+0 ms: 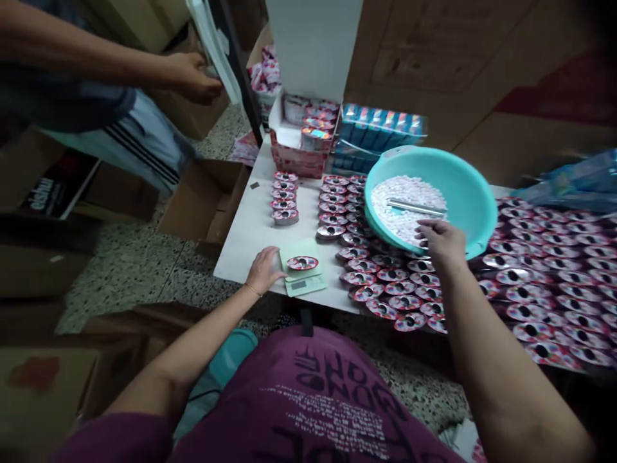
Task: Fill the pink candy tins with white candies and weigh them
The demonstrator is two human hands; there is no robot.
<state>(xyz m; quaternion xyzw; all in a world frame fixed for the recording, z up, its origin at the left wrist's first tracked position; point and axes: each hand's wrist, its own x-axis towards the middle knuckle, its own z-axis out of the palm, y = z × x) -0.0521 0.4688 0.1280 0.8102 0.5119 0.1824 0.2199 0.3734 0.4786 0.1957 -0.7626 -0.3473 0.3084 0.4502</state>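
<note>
Open carton: brown, floor, left of table.
Left grip: fingers loosely spread, at scale's left edge, nothing clasped.
Scale: pale green, near table edge.
Oval container: on scale; red-rimmed, pink-white floral top, dark centre.
Bowl: turquoise, blocks view of some container rows.
White pellets: heaped in bowl, metal tube on top.
Right grip: half-curled over near rim; can't tell if holding pellets.
Right forearm: hides more containers.

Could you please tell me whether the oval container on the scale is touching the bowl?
Apart: the head view shows bare tabletop and other containers between the container on the scale and the bowl.
</note>
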